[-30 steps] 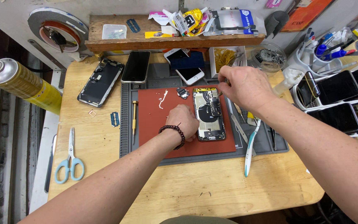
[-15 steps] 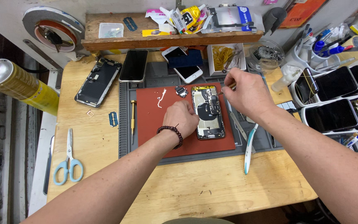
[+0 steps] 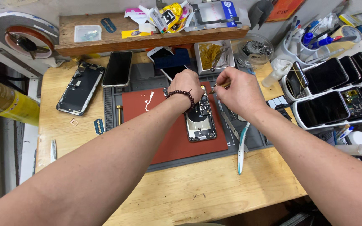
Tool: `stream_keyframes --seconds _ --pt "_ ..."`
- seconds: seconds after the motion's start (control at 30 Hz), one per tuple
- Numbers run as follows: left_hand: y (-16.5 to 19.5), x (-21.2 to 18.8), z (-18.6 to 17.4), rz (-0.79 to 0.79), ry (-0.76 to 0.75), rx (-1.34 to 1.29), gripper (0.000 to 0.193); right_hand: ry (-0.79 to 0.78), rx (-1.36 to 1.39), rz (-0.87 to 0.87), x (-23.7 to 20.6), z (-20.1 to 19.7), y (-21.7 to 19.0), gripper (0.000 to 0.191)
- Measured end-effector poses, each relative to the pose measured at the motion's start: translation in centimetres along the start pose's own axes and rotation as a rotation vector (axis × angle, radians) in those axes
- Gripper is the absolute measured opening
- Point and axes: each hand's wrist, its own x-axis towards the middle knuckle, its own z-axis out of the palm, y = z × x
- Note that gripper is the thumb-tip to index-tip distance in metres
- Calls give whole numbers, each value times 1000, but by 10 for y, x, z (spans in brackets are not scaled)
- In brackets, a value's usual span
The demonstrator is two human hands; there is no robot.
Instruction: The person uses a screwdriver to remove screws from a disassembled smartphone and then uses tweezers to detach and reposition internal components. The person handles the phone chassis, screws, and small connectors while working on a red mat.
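Observation:
An opened phone body (image 3: 200,120) lies on the red mat (image 3: 168,138) with its insides showing. My left hand (image 3: 186,86), a dark bead bracelet on the wrist, rests fingers-down on the phone's top end. My right hand (image 3: 237,90) is closed around a thin brass-coloured tool (image 3: 219,86), its tip pointing left at the phone's upper edge beside the left hand. What lies under the left fingers is hidden.
A grey work mat (image 3: 248,142) holds the red one. A toothbrush (image 3: 241,148) lies right of the phone. A detached screen (image 3: 79,88) and a dark phone (image 3: 117,69) lie at left. A rack of phones (image 3: 336,92) stands right; a wooden shelf (image 3: 147,39) behind.
Both hands moved up to the phone's top end. The right hand came in from the right and now holds the thin tool at the phone's upper edge. The camera shifted closer.

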Motion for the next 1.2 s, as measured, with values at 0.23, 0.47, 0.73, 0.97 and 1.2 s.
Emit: stream_keyframes --seconds 0.23,0.47,0.73,0.97,1.2 --pt "11 6 -7 -46 -92 122 39 -2 47 37 -2 1 1 18" --pt "9 0 -13 24 -121 134 38 -38 141 147 0 3 1 18" --pt "2 3 -9 89 -119 170 35 -46 313 210 -2 2 4 17" --pt "3 2 -10 81 -123 168 34 -32 349 253 -2 2 2 17" --pt "10 0 -14 22 -127 172 42 -27 292 231 -2 2 2 16"
